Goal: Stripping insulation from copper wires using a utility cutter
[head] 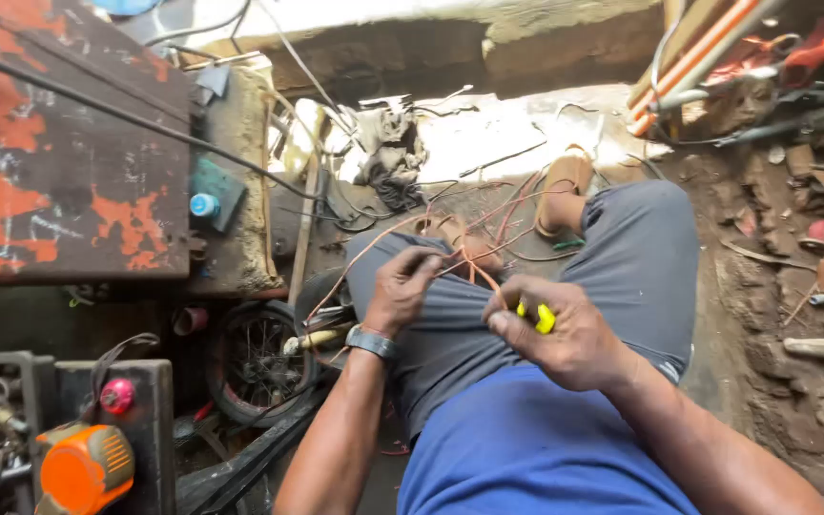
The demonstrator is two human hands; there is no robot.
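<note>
I sit with my grey-trousered legs stretched out and a blue shirt below. My left hand (401, 286), with a metal watch on its wrist, pinches a bundle of thin copper-coloured wires (469, 256) over my left thigh. My right hand (565, 329) is closed around a small yellow-handled tool (540, 317) and also touches the wires where they meet. The wire strands fan out from my hands toward my sandalled feet (565, 181) and loop down to the left. The tool's tip is hidden by my fingers.
A rusty orange-and-black metal panel (59, 153) fills the left. Below it lie a small spoked wheel (255, 362), an orange power tool (83, 467) and a dark metal box. Rags and loose cables (388, 153) lie ahead; scrap, stones and orange pipes (698, 52) crowd the right.
</note>
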